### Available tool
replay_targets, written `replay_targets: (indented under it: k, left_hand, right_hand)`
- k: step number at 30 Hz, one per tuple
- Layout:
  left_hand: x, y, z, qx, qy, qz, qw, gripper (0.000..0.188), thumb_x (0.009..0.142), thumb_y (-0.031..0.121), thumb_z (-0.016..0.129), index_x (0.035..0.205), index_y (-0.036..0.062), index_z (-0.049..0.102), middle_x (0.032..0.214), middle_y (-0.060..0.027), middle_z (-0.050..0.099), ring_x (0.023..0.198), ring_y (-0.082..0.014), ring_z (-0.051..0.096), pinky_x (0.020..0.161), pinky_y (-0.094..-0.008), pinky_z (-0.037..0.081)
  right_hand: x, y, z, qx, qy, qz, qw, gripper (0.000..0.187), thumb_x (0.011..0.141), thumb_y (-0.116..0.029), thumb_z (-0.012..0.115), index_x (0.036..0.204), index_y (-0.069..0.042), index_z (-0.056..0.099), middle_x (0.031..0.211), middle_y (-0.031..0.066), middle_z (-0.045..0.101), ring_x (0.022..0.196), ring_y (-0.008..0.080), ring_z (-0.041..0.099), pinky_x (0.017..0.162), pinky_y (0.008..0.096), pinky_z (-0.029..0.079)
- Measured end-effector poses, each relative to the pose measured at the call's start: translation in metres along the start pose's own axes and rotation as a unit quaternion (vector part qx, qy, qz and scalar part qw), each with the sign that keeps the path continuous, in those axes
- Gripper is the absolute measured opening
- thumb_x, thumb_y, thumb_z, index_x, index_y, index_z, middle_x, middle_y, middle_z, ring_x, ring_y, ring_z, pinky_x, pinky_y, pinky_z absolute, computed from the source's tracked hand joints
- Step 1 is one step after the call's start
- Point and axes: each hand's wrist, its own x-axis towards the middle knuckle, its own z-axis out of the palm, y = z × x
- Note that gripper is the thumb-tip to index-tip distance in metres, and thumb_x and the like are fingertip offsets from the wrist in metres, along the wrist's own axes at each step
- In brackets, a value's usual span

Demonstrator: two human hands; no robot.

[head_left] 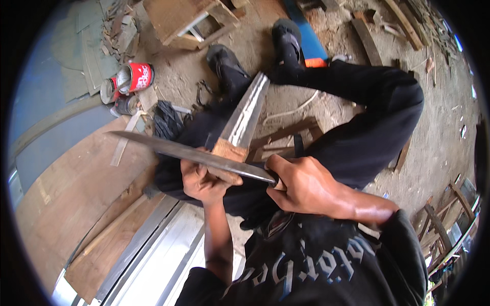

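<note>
My right hand point(309, 186) is closed around the handle of a long machete point(176, 149). Its blade stretches leftward, past my left hand, to a tip out at the left. Closed on the lower end of a tapered piece of wood point(250, 115) is my left hand point(201, 184). That wood slants up and away from me, dark grey with a pale stripe along its face and bare tan wood near my fingers. The blade crosses over the bare part; whether it touches cannot be made out. The machete's handle is mostly hidden in my right fist.
My legs in black trousers are bent around the work. Red cans point(138, 77) and a black plastic bag point(167, 120) lie to the left, near plywood sheets point(87, 173). A wooden box point(178, 18), a blue handsaw point(309, 38) and wood scraps point(367, 41) sit farther off.
</note>
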Motion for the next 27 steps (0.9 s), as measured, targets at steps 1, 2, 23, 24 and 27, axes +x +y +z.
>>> replay_targets:
  k: [1,2,23,24,27]
  left_hand:
    - [0.001,0.003,0.000,-0.001,-0.013,-0.008,1.000,0.070,0.071,0.049,0.093,0.109,0.0030,0.056,0.098,-0.0165,0.064,0.095,-0.0328,0.066,0.083,-0.0424,0.055]
    - [0.003,0.006,-0.001,-0.002,-0.026,-0.015,1.000,0.067,0.073,0.047,0.093,0.109,0.0038,0.056,0.098,-0.0164,0.063,0.095,-0.0335,0.066,0.083,-0.0433,0.055]
    - [0.009,0.004,-0.008,-0.024,-0.078,0.086,0.993,0.077,0.065,0.038,0.099,0.121,0.0082,0.057,0.117,-0.0166,0.059,0.108,-0.0355,0.064,0.091,-0.0465,0.057]
    - [0.004,0.003,-0.012,-0.037,-0.074,0.077,0.994,0.077,0.065,0.038,0.099,0.122,0.0083,0.057,0.118,-0.0166,0.059,0.108,-0.0355,0.064,0.091,-0.0463,0.057]
    - [0.012,0.006,-0.011,0.024,-0.097,0.078,0.992,0.072,0.068,0.036,0.098,0.120,0.0056,0.059,0.113,-0.0169,0.063,0.103,-0.0367,0.066,0.088,-0.0453,0.057]
  right_hand:
    - [-0.002,-0.003,0.001,0.022,0.008,-0.005,1.000,0.030,0.079,-0.010,0.074,0.101,0.002,0.058,0.063,0.0178,0.064,0.061,0.0396,0.068,0.057,0.0447,0.056]
    - [-0.005,-0.006,0.002,0.045,0.015,-0.010,0.999,0.030,0.079,-0.010,0.074,0.101,0.002,0.058,0.063,0.0176,0.063,0.061,0.0395,0.068,0.057,0.0446,0.056]
    - [-0.004,0.002,0.005,0.022,-0.002,0.022,1.000,0.028,0.080,-0.011,0.073,0.101,0.001,0.058,0.062,0.0179,0.063,0.062,0.0399,0.068,0.057,0.0462,0.055]
    - [-0.005,0.003,0.008,0.013,-0.002,0.029,0.999,0.029,0.079,-0.010,0.074,0.101,0.001,0.059,0.063,0.0163,0.063,0.062,0.0390,0.068,0.056,0.0447,0.055]
    - [-0.006,-0.002,0.004,0.031,0.019,-0.005,0.999,0.030,0.077,-0.008,0.076,0.101,0.001,0.059,0.062,0.0168,0.063,0.061,0.0392,0.067,0.055,0.0437,0.054]
